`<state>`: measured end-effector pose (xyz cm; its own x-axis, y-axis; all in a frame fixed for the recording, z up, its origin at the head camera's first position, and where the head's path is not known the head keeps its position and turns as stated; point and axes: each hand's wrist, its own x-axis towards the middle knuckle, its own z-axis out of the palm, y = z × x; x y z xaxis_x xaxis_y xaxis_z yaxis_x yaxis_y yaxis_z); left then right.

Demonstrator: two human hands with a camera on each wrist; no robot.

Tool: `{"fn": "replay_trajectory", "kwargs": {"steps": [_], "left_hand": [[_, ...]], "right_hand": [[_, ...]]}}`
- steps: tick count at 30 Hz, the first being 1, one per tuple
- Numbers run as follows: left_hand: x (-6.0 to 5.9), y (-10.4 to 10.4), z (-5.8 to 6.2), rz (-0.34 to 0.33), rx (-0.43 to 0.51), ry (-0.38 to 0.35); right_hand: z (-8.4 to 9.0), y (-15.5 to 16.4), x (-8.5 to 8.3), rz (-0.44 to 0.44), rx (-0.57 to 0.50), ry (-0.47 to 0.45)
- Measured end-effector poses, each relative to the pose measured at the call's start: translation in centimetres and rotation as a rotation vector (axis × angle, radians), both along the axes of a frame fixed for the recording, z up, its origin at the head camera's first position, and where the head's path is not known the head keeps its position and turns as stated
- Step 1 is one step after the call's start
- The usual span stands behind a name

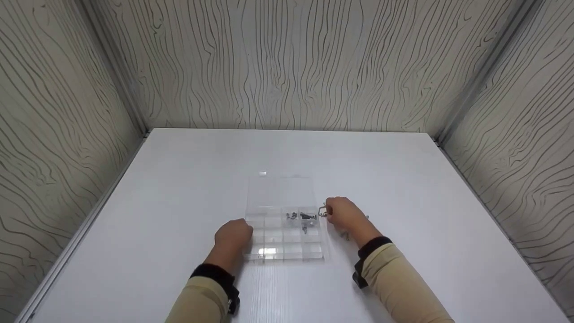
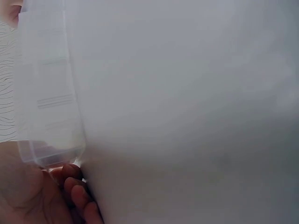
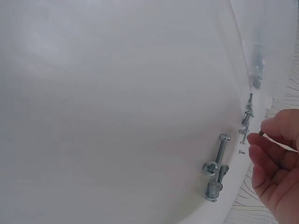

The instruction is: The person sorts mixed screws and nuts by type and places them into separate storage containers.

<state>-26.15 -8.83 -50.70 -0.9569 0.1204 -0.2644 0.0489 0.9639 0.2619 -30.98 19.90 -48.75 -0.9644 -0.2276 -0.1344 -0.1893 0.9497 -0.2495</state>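
A clear plastic compartment box [image 1: 274, 240] lies on the white table with its lid [image 1: 280, 190] folded back. My left hand [image 1: 234, 235] grips the box's left side, its fingers curled at the corner in the left wrist view. Screws [image 1: 308, 216] fill one far-right compartment, small fasteners [image 1: 291, 216] lie in the one left of it, and a single screw [image 1: 305, 230] sits nearer. My right hand [image 1: 345, 214], just right of the box, pinches a small screw [image 3: 261, 133] between thumb and forefinger; the fingers hide most of it.
Loose bolts [image 3: 217, 168] lie on the table below my right hand, and more screws [image 3: 246, 121] lie along the box's right side. White table surface [image 1: 179, 179] surrounds the box. Wood-patterned panels [image 1: 287, 67] stand behind and at both sides.
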Motion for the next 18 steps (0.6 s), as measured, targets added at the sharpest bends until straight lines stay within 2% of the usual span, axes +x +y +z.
{"fn": "replay_trajectory", "kwargs": {"steps": [3, 6, 12, 18], "left_hand": [[-0.1, 0.0, -0.2, 0.026, 0.024, -0.005], [-0.2, 0.0, -0.2, 0.026, 0.016, -0.013], [0.0, 0.0, 0.2, -0.063, -0.076, -0.004], [0.1, -0.1, 0.4, -0.112, -0.117, 0.021]], "right_hand": [[0.3, -0.1, 0.0, 0.009, -0.026, 0.001], [0.5, -0.3, 0.1, 0.030, -0.047, 0.019], [0.8, -0.9, 0.5, 0.097, -0.140, 0.052], [0.8, -1.4, 1.0, 0.194, -0.198, 0.007]]}}
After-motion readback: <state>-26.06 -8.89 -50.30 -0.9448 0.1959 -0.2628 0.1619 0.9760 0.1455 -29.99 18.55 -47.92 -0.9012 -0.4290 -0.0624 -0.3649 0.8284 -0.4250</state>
